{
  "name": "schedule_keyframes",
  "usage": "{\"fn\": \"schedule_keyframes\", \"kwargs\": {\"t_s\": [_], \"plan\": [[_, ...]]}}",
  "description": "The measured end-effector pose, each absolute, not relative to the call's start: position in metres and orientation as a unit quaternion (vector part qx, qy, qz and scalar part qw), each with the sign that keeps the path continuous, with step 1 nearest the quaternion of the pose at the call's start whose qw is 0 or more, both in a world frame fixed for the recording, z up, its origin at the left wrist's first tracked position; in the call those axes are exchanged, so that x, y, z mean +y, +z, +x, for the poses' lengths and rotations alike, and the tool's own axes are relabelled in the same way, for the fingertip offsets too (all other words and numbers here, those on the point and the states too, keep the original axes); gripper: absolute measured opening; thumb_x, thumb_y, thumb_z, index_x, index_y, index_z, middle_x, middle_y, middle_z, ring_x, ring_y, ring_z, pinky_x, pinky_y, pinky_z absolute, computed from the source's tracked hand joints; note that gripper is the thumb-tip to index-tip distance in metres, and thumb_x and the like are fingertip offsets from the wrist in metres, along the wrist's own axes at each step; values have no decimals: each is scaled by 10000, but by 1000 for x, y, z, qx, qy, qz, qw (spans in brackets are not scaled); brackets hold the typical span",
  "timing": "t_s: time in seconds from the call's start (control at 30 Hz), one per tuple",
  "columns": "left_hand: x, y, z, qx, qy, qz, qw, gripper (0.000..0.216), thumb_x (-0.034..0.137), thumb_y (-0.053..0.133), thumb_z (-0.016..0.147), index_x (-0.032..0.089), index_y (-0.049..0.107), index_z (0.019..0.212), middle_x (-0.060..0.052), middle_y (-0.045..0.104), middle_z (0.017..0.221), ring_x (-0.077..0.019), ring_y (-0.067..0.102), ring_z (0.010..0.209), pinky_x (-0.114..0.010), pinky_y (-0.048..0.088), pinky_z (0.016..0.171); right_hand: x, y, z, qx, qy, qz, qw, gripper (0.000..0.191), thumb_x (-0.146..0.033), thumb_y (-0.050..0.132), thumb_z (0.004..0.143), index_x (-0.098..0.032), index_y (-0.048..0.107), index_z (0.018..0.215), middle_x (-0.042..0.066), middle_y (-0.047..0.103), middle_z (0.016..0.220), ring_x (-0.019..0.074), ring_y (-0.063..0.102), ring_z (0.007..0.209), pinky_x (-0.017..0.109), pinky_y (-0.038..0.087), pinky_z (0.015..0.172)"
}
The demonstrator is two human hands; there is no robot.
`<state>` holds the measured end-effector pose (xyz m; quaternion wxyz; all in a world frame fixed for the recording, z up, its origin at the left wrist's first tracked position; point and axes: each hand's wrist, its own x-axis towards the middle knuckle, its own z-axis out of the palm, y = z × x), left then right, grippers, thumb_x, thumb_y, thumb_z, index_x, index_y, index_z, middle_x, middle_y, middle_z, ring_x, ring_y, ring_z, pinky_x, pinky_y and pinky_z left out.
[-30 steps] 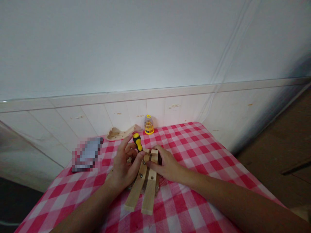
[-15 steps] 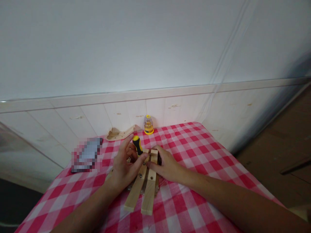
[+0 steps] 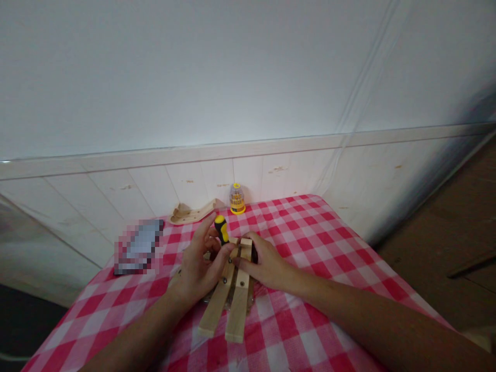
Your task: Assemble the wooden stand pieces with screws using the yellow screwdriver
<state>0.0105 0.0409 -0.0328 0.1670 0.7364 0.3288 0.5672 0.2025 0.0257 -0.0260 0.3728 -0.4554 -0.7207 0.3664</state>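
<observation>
My left hand (image 3: 201,263) is curled about a short screwdriver (image 3: 221,230) with a yellow and black handle, thumb low by the handle and index finger raised beside it. The screwdriver stands tilted over the far part of the left wooden strip (image 3: 217,307); its tip is hidden. Dark screw heads show in the strips. My right hand (image 3: 265,261) grips the far end of the right wooden strip (image 3: 238,310), thumb on top and fingers round the outer side. Both strips belong to one wooden piece, and something clear and shiny lies partly hidden beneath it.
A curved wooden part (image 3: 191,214) with holes lies near the wall. Beside it stands a clear bit container (image 3: 237,199) with a yellow cap and base. A pixelated dark-edged object (image 3: 141,248) rests at left on the red-and-white checked tablecloth (image 3: 294,310).
The screwdriver's handle has turned and its top has shifted slightly right. My left fingers have moved a little with it. My right hand and the wooden strips stay nearly in place.
</observation>
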Motion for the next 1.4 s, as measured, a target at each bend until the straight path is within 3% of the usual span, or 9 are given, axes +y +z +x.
{"fn": "schedule_keyframes", "kwargs": {"t_s": [0.4, 0.73, 1.0, 1.17, 1.4], "plan": [[34, -27, 9, 321, 546, 729, 260, 721, 227, 582, 998, 273, 232, 1627, -61, 674, 1017, -168, 696, 845, -264, 563, 685, 26, -24, 203, -723, 361, -460, 367, 274, -311, 739, 880, -214, 557, 1061, 20, 685, 922, 201, 643, 827, 297, 452, 690], [37, -34, 4, 332, 532, 736, 253, 756, 231, 575, 1000, 262, 181, 1644, -64, 671, 991, -174, 687, 833, -270, 550, 681, 24, -23, 203, -717, 368, -462, 370, 278, -321, 748, 881, -215, 565, 1060, 28, 700, 951, 201, 647, 844, 292, 463, 679], [35, -27, 11, 338, 567, 716, 226, 716, 217, 598, 980, 284, 260, 1608, -8, 628, 913, -111, 624, 662, -203, 490, 567, 24, -25, 203, -718, 367, -460, 372, 267, -296, 744, 878, -228, 555, 1054, 9, 679, 916, 201, 641, 841, 292, 460, 686], [35, -29, 11, 327, 581, 703, 249, 693, 211, 567, 1002, 299, 246, 1609, -49, 638, 1022, -123, 668, 733, -202, 513, 577, 24, -23, 203, -723, 354, -464, 369, 279, -294, 755, 870, -227, 559, 1056, 11, 671, 924, 209, 641, 873, 300, 457, 710], [39, -34, 6, 297, 573, 723, 247, 759, 201, 575, 995, 301, 187, 1640, -55, 653, 998, -164, 677, 802, -259, 568, 652, 24, -22, 203, -719, 357, -465, 373, 267, -301, 759, 868, -230, 560, 1029, 10, 671, 913, 213, 648, 874, 300, 464, 706]]}}
